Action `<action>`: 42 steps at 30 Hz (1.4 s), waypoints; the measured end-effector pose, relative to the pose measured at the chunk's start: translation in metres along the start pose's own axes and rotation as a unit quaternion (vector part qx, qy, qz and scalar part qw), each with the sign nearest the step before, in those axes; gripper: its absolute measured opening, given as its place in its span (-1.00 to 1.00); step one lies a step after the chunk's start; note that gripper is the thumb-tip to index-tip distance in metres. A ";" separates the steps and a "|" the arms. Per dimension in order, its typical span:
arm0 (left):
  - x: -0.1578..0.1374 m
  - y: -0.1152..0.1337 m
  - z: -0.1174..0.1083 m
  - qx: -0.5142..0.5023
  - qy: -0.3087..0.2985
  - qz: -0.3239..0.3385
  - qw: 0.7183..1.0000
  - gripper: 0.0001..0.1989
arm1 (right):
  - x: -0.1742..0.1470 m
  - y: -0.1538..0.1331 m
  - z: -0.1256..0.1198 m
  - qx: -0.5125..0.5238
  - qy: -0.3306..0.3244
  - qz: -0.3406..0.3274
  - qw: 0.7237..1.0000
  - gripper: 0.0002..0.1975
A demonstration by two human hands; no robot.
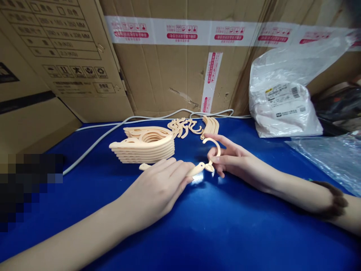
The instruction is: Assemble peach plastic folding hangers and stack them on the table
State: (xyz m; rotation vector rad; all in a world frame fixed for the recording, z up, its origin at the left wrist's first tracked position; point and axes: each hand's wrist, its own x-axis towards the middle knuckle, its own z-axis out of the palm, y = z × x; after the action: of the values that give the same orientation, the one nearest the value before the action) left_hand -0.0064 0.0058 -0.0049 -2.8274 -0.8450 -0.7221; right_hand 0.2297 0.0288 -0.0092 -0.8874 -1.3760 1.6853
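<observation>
My left hand (162, 180) is closed around a cream plastic hanger arm (197, 170); one end with a small hole sticks out to the right, the other shows beyond my knuckles. Between thumb and fingers, my right hand (229, 156) pinches a cream hanger hook (216, 146), its curve upward and its flat round base low. That base lies right at the arm's holed end; whether they touch or are joined I cannot tell. Just behind my left hand stands a stack of cream hanger pieces (146, 145). Loose hooks (180, 127) and several curved arms (211, 125) lie farther back.
Cardboard boxes (169, 75) wall off the back and left of the blue table (214, 233). A white cable (96, 150) runs along the rear. At the right are a white plastic bag (284, 109) and a clear plastic sheet (335, 154).
</observation>
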 end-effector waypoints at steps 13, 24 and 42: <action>-0.001 0.002 0.002 -0.030 -0.013 -0.017 0.999 -0.83 | 0.001 -0.001 -0.004 0.045 -0.002 0.015 0.999 -0.47; -0.001 0.002 0.003 -0.036 -0.012 -0.009 0.999 -0.84 | 0.000 0.002 -0.005 0.023 -0.027 -0.003 0.999 -0.44; -0.002 0.005 -0.001 -0.035 -0.029 -0.002 0.999 -0.77 | 0.000 0.000 -0.005 0.035 -0.043 0.004 0.998 -0.44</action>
State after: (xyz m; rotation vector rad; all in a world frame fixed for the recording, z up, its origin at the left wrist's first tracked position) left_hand -0.0054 0.0002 -0.0048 -2.9223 -0.8506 -0.6863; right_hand 0.2340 0.0308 -0.0100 -0.7890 -1.3637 1.7849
